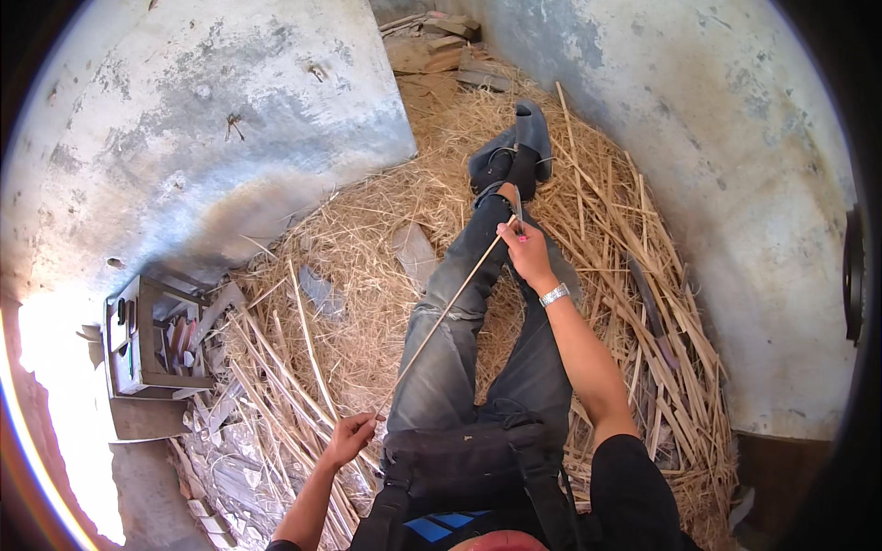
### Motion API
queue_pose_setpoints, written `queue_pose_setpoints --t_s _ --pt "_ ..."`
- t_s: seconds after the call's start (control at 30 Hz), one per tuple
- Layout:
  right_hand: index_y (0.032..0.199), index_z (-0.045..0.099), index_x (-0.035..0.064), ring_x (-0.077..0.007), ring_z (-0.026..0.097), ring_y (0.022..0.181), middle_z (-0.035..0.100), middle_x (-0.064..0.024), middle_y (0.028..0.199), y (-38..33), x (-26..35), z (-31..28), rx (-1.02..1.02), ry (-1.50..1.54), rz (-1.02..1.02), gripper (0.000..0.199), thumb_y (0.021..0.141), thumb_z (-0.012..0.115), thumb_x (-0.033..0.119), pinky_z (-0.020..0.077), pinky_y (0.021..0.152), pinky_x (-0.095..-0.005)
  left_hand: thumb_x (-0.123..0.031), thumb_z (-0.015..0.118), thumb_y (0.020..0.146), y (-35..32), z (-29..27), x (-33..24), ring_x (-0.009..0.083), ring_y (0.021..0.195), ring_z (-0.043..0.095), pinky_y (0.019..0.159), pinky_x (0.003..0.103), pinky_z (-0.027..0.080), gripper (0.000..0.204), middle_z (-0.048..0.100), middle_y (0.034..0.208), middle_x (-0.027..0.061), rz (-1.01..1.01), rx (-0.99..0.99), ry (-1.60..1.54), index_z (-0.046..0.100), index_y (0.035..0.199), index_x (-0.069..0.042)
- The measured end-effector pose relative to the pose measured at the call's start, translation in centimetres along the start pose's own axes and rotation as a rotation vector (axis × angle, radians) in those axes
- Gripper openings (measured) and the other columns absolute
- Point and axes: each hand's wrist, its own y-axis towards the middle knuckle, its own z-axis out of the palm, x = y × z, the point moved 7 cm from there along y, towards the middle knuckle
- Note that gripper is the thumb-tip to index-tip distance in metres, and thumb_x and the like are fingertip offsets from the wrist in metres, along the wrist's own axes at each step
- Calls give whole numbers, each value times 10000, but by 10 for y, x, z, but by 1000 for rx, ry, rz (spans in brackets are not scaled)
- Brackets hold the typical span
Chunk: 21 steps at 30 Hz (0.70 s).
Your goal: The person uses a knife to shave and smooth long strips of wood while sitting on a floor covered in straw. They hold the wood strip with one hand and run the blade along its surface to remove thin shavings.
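Note:
A long thin wooden stick (447, 310) runs slantwise over my outstretched legs, in dark worn trousers. My right hand (529, 254), wearing a metal wristwatch (554, 295), is closed on its far end above my shins. At the near end my left hand (350, 439) pinches the stick beside my left thigh, fingertips together. Just beyond my right hand, a brown and grey piece (511, 195) lies at my crossed ankles; its kind is hard to make out. Dark shoes (530, 133) cover my feet.
Straw and shavings (358, 239) cover the floor. Long split sticks (634, 303) lie piled at the right, and more (276, 367) at the left. A small wooden cabinet (156, 340) leans by the left wall. Bricks and boards (446, 41) sit at the far end. Bare plaster walls (726, 138) enclose the space.

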Motion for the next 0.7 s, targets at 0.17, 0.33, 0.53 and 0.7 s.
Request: queue_pose_setpoints --t_s 0.17,0.33,0.53,0.7 --pt "832 646 63 4 294 444 419 101 578 -6 3 11 11 205 143 322 1003 715 327 196 430 -238 -270 591 1055 20 0 -41 145 765 680 718 309 533 307 699 814 74 470 2 517 709 1080 13" --pt "837 630 33 -101 478 551 492 38 614 -4 10 2 -86 -97 -20 398 1023 660 384 388 536 -332 -194 557 1058 39 26 -99 171 670 651 640 334 518 259 668 766 95 354 -39 418 702 1166 -9" --pt "842 639 31 -405 654 701 651 -208 721 -56 37 39 126 -526 -224 504 1090 432 418 502 676 -496 -173 573 1051 59 48 -142 157 653 651 632 339 522 237 676 727 83 372 -183 517 685 1138 17" --pt "837 639 53 -454 655 621 652 -233 657 -101 31 71 283 -945 -198 517 1084 429 456 523 584 -569 -178 591 1032 87 69 -160 275 629 699 603 389 522 202 685 698 153 490 -237 354 641 985 13"
